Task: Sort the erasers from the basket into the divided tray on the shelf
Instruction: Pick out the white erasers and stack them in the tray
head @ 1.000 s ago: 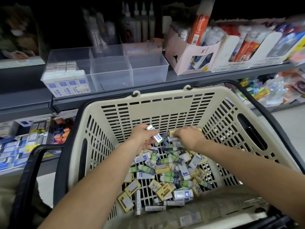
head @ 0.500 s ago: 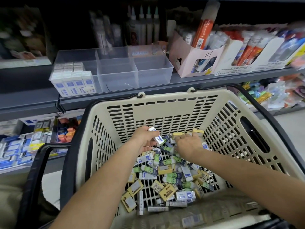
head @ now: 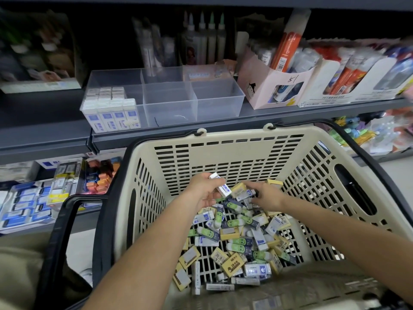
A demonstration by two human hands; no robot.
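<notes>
Still pinching a white eraser (head: pixel 221 187), the left hand (head: pixel 206 190) waits; the right hand (head: pixel 267 196), grip unclear, has slid left in the basket (head: pixel 234 139) seeking another.

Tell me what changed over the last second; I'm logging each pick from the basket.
On the right hand, the fingers, curled into the eraser pile before, now reach left onto a loose eraser; grip unclear. The left hand still holds its white-and-blue eraser. Basket and divided tray unchanged.
</notes>
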